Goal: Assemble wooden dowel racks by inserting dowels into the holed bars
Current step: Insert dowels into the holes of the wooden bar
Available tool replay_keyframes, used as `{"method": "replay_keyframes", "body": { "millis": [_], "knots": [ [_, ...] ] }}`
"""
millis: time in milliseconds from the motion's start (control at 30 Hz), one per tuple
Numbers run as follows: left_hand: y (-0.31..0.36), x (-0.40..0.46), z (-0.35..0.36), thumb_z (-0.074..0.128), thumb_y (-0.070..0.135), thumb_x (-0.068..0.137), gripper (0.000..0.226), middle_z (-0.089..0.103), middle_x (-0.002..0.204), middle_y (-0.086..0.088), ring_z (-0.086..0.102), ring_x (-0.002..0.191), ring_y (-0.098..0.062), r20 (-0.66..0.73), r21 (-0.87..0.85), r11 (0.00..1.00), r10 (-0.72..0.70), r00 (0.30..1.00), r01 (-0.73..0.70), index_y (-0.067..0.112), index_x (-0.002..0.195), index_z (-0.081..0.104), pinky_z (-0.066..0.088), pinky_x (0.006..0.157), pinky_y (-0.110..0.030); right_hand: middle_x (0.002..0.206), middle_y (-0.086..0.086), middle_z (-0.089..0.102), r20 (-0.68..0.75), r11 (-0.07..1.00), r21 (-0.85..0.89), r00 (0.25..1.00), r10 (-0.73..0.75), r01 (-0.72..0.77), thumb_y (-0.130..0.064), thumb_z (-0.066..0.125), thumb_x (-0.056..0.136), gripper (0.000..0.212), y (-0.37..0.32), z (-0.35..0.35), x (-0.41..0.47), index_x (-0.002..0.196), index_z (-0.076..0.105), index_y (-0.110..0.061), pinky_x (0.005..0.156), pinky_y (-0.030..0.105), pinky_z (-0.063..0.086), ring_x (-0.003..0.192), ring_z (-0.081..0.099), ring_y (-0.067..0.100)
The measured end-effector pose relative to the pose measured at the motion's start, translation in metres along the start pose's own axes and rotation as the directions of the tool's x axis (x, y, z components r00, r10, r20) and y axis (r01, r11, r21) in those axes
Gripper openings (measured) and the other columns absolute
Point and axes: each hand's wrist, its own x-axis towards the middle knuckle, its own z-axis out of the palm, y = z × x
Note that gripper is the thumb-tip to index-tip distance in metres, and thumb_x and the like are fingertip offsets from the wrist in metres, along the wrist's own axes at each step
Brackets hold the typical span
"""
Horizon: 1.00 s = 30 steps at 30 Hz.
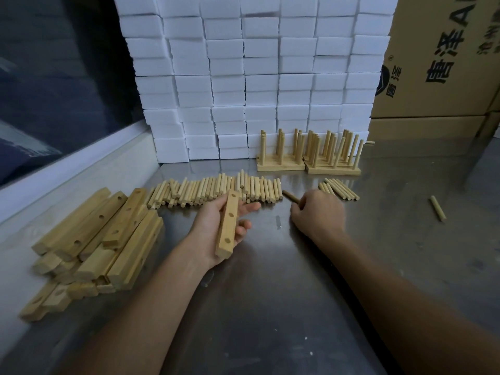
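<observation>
**Holed bar in the left hand, one dowel in the right**

Head view: The left hand (216, 228) lies palm up over the middle of the steel tabletop (270, 307) and carries a holed bar (228, 225) across the palm. The thumb and curled fingers wrap round the bar, which runs lengthwise away from the person with its holes facing up. The right hand (319, 212) is back-up, just to the right of the left one, its fingers curled round a single dowel (290, 196) whose free end sticks out toward the far left.

A long row of loose dowels (216, 189) lies side by side beyond both hands, toward the far edge. A smaller bunch of dowels (339, 188) lies just beyond the right hand. One stray dowel (438, 208) lies alone nearer the right edge.

A heap of holed bars (102, 239) is piled along the left edge, some crossing over others. Finished racks (311, 155), with dowels standing upright in their bases, sit at the far edge, against a wall of stacked white foam blocks (257, 77). A cardboard box (446, 55) with printed characters stands at the far right corner, and another dowel end shows just at its foot.
</observation>
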Motion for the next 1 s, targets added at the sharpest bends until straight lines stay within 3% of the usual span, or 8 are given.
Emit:
{"method": "replay_keyframes", "body": {
  "millis": [133, 267, 433, 533, 600, 700, 867, 1000],
  "knots": [
    [0.0, 0.004, 0.0, 0.041, 0.028, 0.103, 0.036, 0.062, 0.066, -0.006, 0.052, 0.043, -0.013, -0.026, 0.041, 0.999, -0.033, 0.999, 0.034, 0.002, 0.103, 0.066, 0.039, 0.034, -0.018, 0.084, 0.002, 0.064, -0.013, 0.997, 0.022, 0.997, 0.073, -0.072, -0.024, 0.064, 0.091, 0.013, 0.0, -0.004, -0.002, 0.093, 0.064, -0.012, 0.061, 0.033, 0.05, 0.073, 0.057, 0.018],
    [0.0, 0.005, -0.001, 0.048, 0.031, 0.098, 0.037, 0.056, 0.063, -0.004, 0.051, 0.045, -0.014, 0.0, 0.04, 0.999, 0.003, 1.0, -0.003, 0.0, 0.102, 0.068, 0.038, 0.034, -0.019, 0.109, 0.01, 0.057, 0.114, 0.999, -0.042, 0.993, 0.021, -0.016, -0.016, 0.061, 0.091, 0.022, -0.001, -0.005, -0.002, 0.112, 0.058, -0.012, 0.07, 0.033, 0.042, 0.093, 0.054, 0.025],
    [0.0, 0.006, -0.001, 0.046, 0.027, 0.102, 0.035, 0.058, 0.061, -0.004, 0.052, 0.045, -0.013, -0.026, 0.137, 0.988, 0.08, 0.996, -0.075, -0.001, 0.106, 0.065, 0.038, 0.034, -0.021, 0.091, 0.006, 0.057, 0.097, 0.986, 0.155, 0.994, 0.052, -0.067, -0.008, 0.054, 0.091, 0.023, -0.003, -0.007, -0.005, 0.112, 0.048, -0.011, 0.061, 0.034, 0.043, 0.078, 0.053, 0.021],
    [-0.001, 0.007, -0.003, 0.046, 0.035, 0.104, 0.037, 0.063, 0.064, -0.002, 0.052, 0.045, -0.012, -0.045, 0.194, 0.976, 0.109, 0.993, -0.099, 0.005, 0.109, 0.067, 0.039, 0.035, -0.021, 0.084, 0.003, 0.057, 0.048, 0.951, 0.304, 0.998, 0.049, -0.061, -0.006, 0.049, 0.094, 0.03, -0.004, -0.011, -0.007, 0.124, 0.048, -0.012, 0.071, 0.042, 0.055, 0.076, 0.058, 0.02],
    [-0.001, 0.006, -0.005, 0.043, 0.042, 0.104, 0.041, 0.064, 0.062, -0.001, 0.053, 0.044, -0.011, -0.045, 0.226, 0.968, 0.118, 0.992, -0.105, 0.01, 0.109, 0.068, 0.04, 0.036, -0.021, 0.086, 0.0, 0.057, 0.039, 0.915, 0.401, 0.999, 0.024, -0.038, -0.005, 0.048, 0.095, 0.035, -0.003, -0.013, -0.01, 0.129, 0.049, -0.013, 0.069, 0.038, 0.055, 0.077, 0.057, 0.016],
    [0.0, 0.006, -0.005, 0.038, 0.045, 0.104, 0.044, 0.062, 0.063, -0.001, 0.051, 0.044, -0.012, -0.008, 0.243, 0.964, 0.115, 0.993, -0.11, 0.014, 0.112, 0.067, 0.039, 0.035, -0.021, 0.087, -0.003, 0.058, 0.039, 0.845, 0.534, 0.999, -0.03, 0.005, -0.008, 0.047, 0.097, 0.03, -0.004, -0.015, -0.017, 0.124, 0.055, -0.017, 0.062, 0.03, 0.05, 0.073, 0.055, 0.011],
    [0.004, 0.003, -0.003, 0.042, 0.016, 0.097, 0.031, 0.065, 0.069, -0.008, 0.051, 0.044, -0.017, 0.045, 0.161, 0.974, 0.153, 0.987, -0.159, 0.002, 0.117, 0.062, 0.037, 0.035, -0.022, 0.068, -0.004, 0.059, -0.097, 0.713, 0.685, 0.989, -0.111, 0.147, -0.034, 0.053, 0.099, 0.013, -0.018, -0.018, -0.026, 0.097, 0.061, -0.024, 0.055, 0.025, 0.043, 0.057, 0.052, 0.001],
    [0.004, 0.004, 0.0, 0.048, 0.012, 0.1, 0.021, 0.073, 0.082, -0.01, 0.056, 0.048, -0.019, 0.041, 0.27, 0.931, 0.242, 0.969, -0.244, 0.004, 0.114, 0.063, 0.04, 0.038, -0.024, 0.062, -0.007, 0.06, -0.171, 0.73, 0.627, 0.963, -0.209, 0.27, -0.03, 0.055, 0.1, 0.018, -0.025, -0.019, -0.035, 0.099, 0.068, -0.017, 0.057, 0.037, 0.05, 0.056, 0.055, 0.006]
  ]
}}
